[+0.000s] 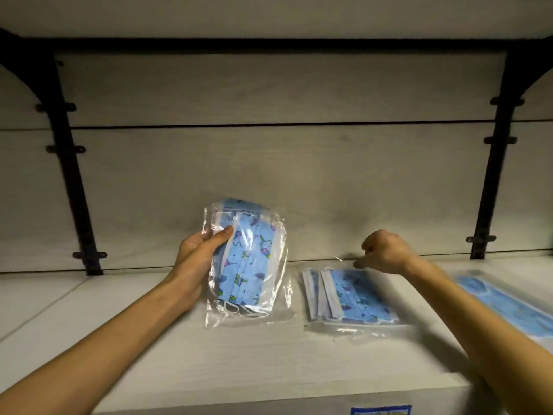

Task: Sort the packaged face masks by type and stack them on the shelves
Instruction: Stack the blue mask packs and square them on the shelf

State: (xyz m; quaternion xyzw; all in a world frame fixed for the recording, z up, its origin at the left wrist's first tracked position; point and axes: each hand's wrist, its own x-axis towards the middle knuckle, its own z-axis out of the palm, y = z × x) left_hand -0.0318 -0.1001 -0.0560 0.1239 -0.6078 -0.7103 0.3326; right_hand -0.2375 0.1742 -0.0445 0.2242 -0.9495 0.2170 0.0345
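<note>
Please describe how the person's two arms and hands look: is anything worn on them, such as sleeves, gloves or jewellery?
Both forearms are bare up to the frame edge, with no sleeves visible. The left hand and right hand wear no gloves; no rings, watch or bracelet show.

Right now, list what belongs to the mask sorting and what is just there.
Job:
- held printed pack, in left hand
- printed pack on shelf, under right hand
- plain blue pack
- shelf

Just there:
- black brackets
- edge label
</note>
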